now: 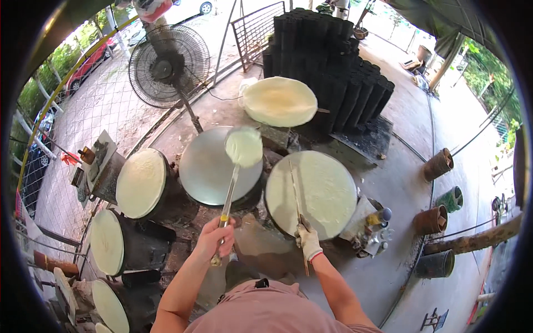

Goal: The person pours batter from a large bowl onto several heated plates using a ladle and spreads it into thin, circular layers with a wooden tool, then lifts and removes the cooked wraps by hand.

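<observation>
Two hands work at mid-frame: the bare left hand (214, 237) is closed around a long ladle (242, 147) brimming with runny, easily spilled batter above an empty steamer (208, 172), while the gloved right hand (308, 242) grips a thin stick (297, 211) lying across a coated steamer (322, 188).

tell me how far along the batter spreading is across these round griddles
Done: the right griddle and several on the left, such as this one, are already coated pale. In hand: the left hand holds a ladle full of batter over the bare grey middle griddle; the gloved right hand holds a thin stick lying across the right griddle. Left: the middle griddle is uncoated.
</observation>
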The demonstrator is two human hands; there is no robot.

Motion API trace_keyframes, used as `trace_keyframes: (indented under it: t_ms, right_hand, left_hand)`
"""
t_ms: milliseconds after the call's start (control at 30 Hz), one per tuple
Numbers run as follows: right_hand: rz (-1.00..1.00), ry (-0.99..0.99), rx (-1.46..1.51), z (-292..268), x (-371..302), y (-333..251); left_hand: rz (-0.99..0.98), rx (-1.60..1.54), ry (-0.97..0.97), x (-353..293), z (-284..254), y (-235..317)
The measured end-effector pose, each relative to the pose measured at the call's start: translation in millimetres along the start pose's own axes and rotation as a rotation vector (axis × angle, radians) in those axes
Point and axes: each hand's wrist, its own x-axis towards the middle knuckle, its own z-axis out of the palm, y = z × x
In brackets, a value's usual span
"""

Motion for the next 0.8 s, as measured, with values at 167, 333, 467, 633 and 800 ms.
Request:
trace_keyframes:
  t_ms: [167, 333, 467, 633, 800]
  right_hand:
    - [-0.078, -0.012, 0.096, 128, 32, -11]
    - [-0.365, 0.206, -0.010, 225, 86, 48]
    - [-0.500, 0.369, -0.569, 259, 84, 48]
    - [-0.267, 0.311, -0.452, 316, 108, 8]
    - [-0.453, 0.320, -0.219, 327, 94, -2]
  left_hand:
    - [0.141, 0.530, -0.003, 119, -96, 36]
    - [0.260, 1.147, 0.023, 250, -192, 15]
    - [0.358, 1.387, 0.094, 262, -222, 50]
    - [0.280, 1.478, 0.052, 298, -265, 88]
    - [0.255, 1.569, 0.110, 287, -289, 132]
